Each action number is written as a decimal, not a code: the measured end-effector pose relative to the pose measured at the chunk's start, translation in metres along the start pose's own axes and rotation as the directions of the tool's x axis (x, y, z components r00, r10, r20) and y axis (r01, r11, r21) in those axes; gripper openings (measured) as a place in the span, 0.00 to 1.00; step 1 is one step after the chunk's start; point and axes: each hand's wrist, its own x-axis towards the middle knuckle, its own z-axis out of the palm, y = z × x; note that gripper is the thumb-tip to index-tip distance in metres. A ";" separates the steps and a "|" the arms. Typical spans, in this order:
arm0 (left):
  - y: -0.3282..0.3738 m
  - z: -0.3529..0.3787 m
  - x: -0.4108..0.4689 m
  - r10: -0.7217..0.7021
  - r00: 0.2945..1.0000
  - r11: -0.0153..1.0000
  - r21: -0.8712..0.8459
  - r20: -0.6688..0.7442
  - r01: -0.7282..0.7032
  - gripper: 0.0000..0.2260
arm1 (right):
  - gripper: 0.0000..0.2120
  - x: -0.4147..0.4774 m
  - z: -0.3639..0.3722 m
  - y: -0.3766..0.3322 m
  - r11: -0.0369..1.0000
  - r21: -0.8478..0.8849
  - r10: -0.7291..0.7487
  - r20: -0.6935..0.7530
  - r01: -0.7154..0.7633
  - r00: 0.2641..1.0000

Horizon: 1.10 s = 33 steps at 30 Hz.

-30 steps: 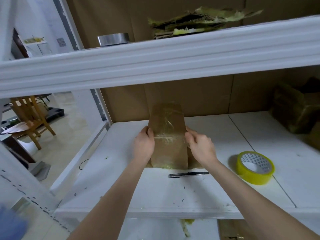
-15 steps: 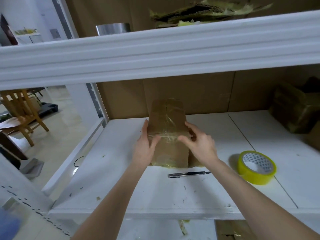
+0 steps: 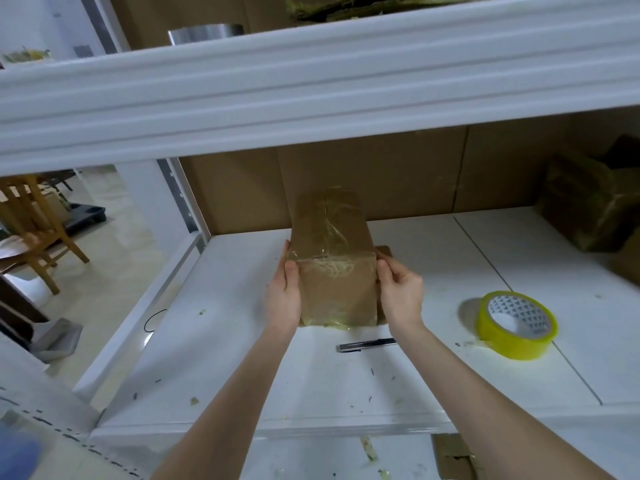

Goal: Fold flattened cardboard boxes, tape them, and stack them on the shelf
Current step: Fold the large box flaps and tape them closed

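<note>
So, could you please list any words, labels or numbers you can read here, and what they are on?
None can be read.
The tape roll shows only a triangle pattern inside its core.
The cardboard box shows no print.
The grey patch on the far wall is too blurred.

White shelf (image 3: 242, 375) under cardboard box (image 3: 337, 292), black tool (image 3: 367, 344), yellow tape roll (image 3: 512, 344)

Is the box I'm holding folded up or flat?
Folded up: the box shows a top and a front face meeting at a taped edge.
</note>
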 end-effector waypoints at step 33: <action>0.010 0.003 -0.008 0.125 0.991 0.981 0.157 -0.042 -0.117 0.19 | 0.05 0.006 -0.032 -0.015 0.998 -0.043 -0.032 0.115 0.037 0.993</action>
